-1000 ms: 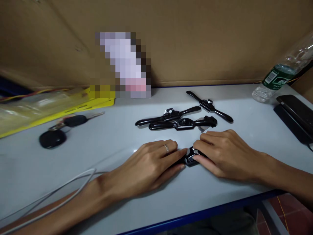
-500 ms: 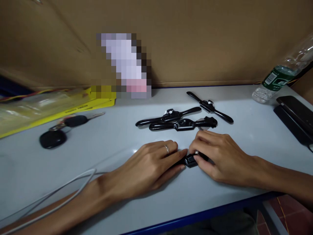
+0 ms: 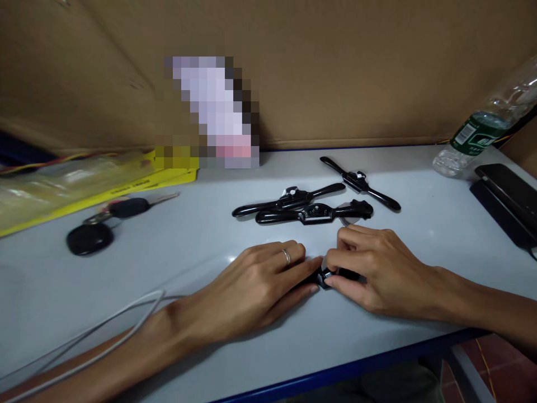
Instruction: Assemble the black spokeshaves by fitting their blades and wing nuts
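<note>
A black spokeshave (image 3: 322, 280) lies on the table under both my hands. My left hand (image 3: 268, 280) is closed around its left handle, which the fingers mostly cover. At the tool's middle, the thumb and fingertips of my right hand (image 3: 369, 266) pinch together; the small part between them is hidden. The spokeshave's right handle shows dark beneath my right fingers. Just beyond my hands lie more spokeshaves: one in front (image 3: 316, 214), with a dark lobed knob and a thin metal piece by its right end, one behind it (image 3: 289, 200), and one slanting at the right (image 3: 358, 182).
Keys with a black fob (image 3: 90, 239) lie at the left, near a yellow sheet (image 3: 176, 174) and clear plastic. A water bottle (image 3: 474, 137) and a black phone-like object (image 3: 507, 190) are at the right. A pale cable (image 3: 142, 313) crosses my left forearm. Cardboard stands behind.
My right thumb and fingertips have shifted slightly left along the spokeshave's middle, uncovering more of its right handle. My left hand keeps its place, and the other spokeshaves have not moved.
</note>
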### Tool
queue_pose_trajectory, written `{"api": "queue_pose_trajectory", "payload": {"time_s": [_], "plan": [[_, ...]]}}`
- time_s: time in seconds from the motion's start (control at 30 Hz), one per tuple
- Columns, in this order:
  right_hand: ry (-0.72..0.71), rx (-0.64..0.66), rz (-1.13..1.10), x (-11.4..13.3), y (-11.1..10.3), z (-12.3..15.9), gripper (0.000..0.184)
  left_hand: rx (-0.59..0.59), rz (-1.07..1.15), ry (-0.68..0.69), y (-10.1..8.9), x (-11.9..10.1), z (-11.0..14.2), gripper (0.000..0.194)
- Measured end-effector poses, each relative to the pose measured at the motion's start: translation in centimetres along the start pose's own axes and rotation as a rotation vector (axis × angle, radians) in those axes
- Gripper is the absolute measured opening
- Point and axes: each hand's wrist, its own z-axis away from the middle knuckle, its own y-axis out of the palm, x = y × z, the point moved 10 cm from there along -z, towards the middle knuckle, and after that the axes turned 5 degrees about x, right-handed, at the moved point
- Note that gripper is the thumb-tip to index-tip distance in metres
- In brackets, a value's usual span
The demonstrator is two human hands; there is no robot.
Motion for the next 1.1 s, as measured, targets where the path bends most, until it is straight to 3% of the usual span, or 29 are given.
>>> {"api": "queue_pose_trajectory", "payload": {"time_s": [0.27, 0.47, 0.57, 0.67, 0.8, 1.1], "plan": [[0.115, 0.029, 0.045, -1.1, 0.1, 0.0, 0.006, -0.018, 0.002, 0.011, -0.1, -0.1, 0.0, 0.025], [0.03, 0.11, -0.036, -0.4, 0.5, -0.1, 0.016, 0.002, 0.008, 0.003, 0.0, 0.0, 0.0, 0.024], [0.12, 0.112, -0.051, -1.2, 0.3, -0.2, 0.002, -0.009, 0.015, 0.008, -0.1, -0.1, 0.0, 0.026], [0.211, 0.145, -0.056, -2.2, 0.2, -0.3, 0.013, -0.011, 0.013, 0.004, -0.1, 0.0, 0.0, 0.025], [0.199, 0.219, -0.032, -2.6, 0.6, -0.4, 0.012, -0.003, 0.007, 0.0, 0.1, 0.0, 0.1, 0.025], [0.174, 0.222, -0.018, -3.1, 0.7, -0.7, 0.012, -0.005, -0.003, 0.008, 0.1, 0.0, 0.1, 0.024]]}}
